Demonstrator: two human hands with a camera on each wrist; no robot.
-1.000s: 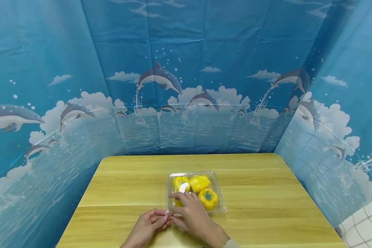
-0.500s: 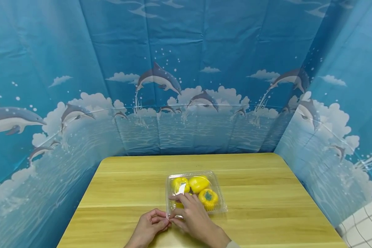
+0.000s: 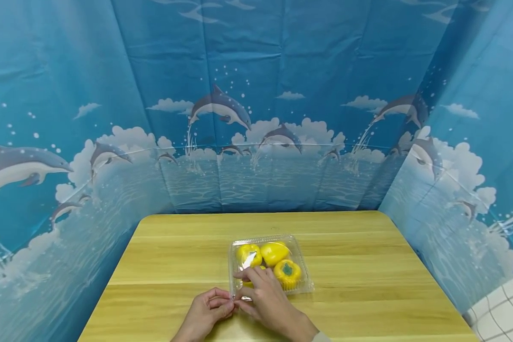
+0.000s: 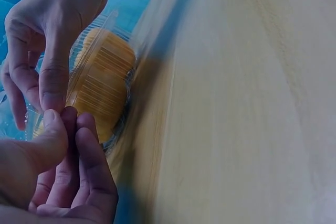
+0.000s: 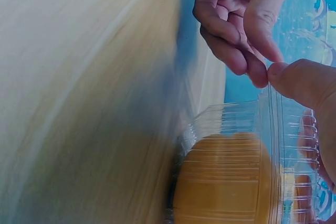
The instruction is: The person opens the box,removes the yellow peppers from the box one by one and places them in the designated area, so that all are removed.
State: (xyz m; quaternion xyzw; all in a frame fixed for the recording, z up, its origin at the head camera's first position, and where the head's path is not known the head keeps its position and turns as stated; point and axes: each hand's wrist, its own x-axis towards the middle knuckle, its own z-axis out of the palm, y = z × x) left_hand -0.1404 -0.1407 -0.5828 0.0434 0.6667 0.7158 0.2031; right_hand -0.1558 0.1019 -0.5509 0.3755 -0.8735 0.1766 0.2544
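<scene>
Container (image 3: 294,249) shows green stem (image 3: 287,269) in head view only.

Yellow piece (image 3: 248,284), near-left in clear box (image 3: 308,286): mostly behind my right hand (image 3: 266,297)
Table (image 3: 367,289) nearer than box: cut off

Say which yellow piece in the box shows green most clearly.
The near right piece: its green top faces up. Glare crosses the far left piece, the far right piece shows no green, and the right hand mostly hides the near left piece.
</scene>
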